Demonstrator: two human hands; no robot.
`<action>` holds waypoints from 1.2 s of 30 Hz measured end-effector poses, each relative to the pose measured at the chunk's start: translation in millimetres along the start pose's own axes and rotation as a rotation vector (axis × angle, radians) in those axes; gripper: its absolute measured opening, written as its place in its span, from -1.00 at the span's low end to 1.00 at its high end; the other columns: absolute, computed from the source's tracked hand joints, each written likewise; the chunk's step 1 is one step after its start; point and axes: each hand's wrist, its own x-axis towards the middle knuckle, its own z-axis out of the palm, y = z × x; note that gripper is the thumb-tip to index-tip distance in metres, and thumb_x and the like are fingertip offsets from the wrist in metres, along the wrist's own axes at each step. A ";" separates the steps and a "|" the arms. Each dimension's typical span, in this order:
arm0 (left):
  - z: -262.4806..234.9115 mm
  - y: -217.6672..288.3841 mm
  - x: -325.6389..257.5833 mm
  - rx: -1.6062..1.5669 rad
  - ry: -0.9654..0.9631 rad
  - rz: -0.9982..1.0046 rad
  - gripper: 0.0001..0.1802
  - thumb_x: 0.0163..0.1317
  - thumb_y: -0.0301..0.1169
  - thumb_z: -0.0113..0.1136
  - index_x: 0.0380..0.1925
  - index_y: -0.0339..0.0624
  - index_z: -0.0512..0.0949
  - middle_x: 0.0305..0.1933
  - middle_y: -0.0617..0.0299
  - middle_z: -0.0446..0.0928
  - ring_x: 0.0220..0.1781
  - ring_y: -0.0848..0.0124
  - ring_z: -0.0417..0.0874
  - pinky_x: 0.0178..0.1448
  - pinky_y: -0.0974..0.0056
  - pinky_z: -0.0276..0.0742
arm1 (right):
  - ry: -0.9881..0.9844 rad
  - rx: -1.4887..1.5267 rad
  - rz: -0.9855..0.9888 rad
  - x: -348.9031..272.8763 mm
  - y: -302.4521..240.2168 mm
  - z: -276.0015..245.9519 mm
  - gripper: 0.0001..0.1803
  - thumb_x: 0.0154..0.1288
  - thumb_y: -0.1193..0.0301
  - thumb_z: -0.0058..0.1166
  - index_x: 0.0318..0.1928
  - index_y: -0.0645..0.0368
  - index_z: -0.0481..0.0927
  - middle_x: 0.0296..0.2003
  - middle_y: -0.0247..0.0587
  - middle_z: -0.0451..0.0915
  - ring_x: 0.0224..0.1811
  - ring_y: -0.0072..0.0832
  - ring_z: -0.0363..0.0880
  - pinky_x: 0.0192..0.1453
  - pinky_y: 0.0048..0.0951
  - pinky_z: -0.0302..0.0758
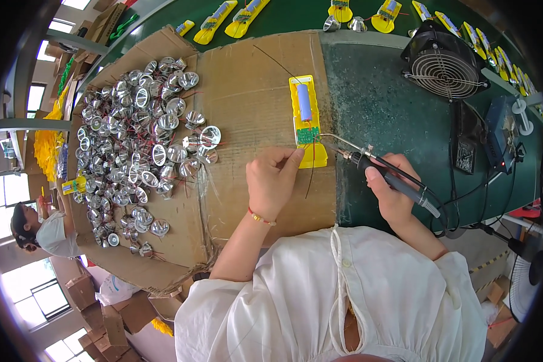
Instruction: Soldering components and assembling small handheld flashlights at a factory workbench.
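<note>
A yellow plastic housing (pixel 312 158) lies on the cardboard in front of me. It holds a blue cylindrical battery cell (pixel 304 101) and a small green circuit board (pixel 308 135), with thin red and dark wires by the board. My right hand (pixel 398 188) grips a soldering iron (pixel 398 184) with a thin metal feed tube, its tip at the board's right edge. My left hand (pixel 276 175) is closed in a pinch at the housing's left edge, just below the board; what lies between its fingertips is too small to make out.
On the left, a cardboard box (pixel 181 253) holds many silver reflector cups (pixel 142 96) with wires. A black fan (pixel 443 72), a blue soldering station (pixel 501 133) and a solder spool (pixel 522 114) stand right. More yellow housings (pixel 214 23) line the far edge. Another person (pixel 45 229) sits far left.
</note>
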 end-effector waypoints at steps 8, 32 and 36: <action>5.3 1.3 2.5 0.006 0.039 0.020 -0.86 0.06 -0.41 0.25 -0.53 -0.28 0.59 -0.55 0.13 0.52 -0.58 0.36 0.55 -0.46 0.35 0.42 | -0.039 -0.037 -0.020 1.3 1.2 2.7 -0.81 0.09 0.47 0.20 -0.35 0.29 0.48 -0.55 -0.31 0.50 -0.55 -0.68 0.42 -0.48 -0.64 0.36; 9.5 1.2 8.8 -0.023 0.036 0.045 -0.86 0.07 -0.44 0.23 -0.57 -0.30 0.56 -0.54 0.15 0.48 -0.58 0.36 0.53 -0.47 0.34 0.41 | -0.024 0.093 0.156 3.9 3.8 6.3 -0.84 0.11 0.48 0.20 -0.33 0.27 0.50 -0.55 -0.38 0.50 -0.53 -0.76 0.38 -0.47 -0.69 0.32; 9.3 0.0 8.0 -0.032 0.040 0.024 -0.85 0.07 -0.45 0.22 -0.57 -0.31 0.55 -0.55 0.14 0.47 -0.59 0.35 0.52 -0.48 0.33 0.39 | -0.004 0.159 0.194 5.7 1.1 14.3 -0.85 0.10 0.50 0.21 -0.37 0.26 0.50 -0.56 -0.41 0.50 -0.54 -0.78 0.35 -0.48 -0.69 0.30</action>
